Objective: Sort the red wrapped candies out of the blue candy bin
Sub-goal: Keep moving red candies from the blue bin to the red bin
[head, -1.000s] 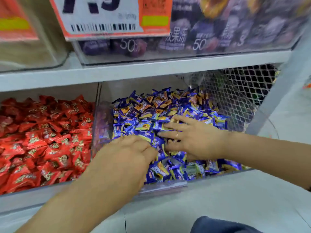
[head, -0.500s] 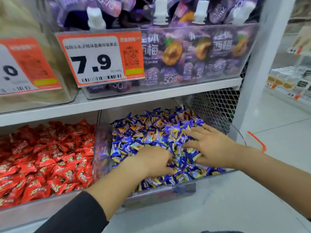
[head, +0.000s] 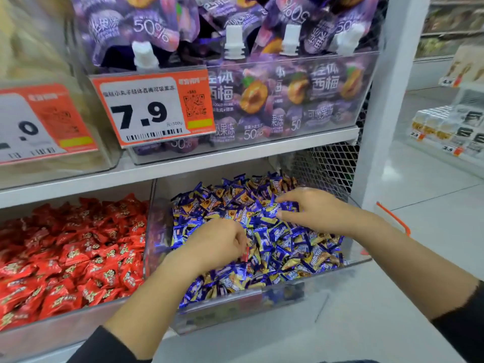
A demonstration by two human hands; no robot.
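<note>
A clear bin (head: 282, 294) on the lower shelf is heaped with blue and yellow wrapped candies (head: 288, 247). My left hand (head: 217, 247) sits low in the front left of that heap, fingers curled down. A small red wrapped candy (head: 245, 255) shows at its fingertips, pinched there. My right hand (head: 311, 210) lies further back and to the right on the blue pile, fingers loosely spread and touching the wrappers. No other red wrapper shows among the blue ones.
The neighbouring bin (head: 52, 334) on the left is full of red wrapped candies (head: 73, 258). Above, a shelf carries purple jelly pouches (head: 288, 95) and an orange 7.9 price tag (head: 154, 108). Wire mesh (head: 327, 166) closes the back right. A white upright (head: 387, 106) stands to the right.
The view has tilted upward, showing more of the upper shelf. My left hand's fingers have curled round a red wrapper. My right hand has shifted a little back and right on the pile.
</note>
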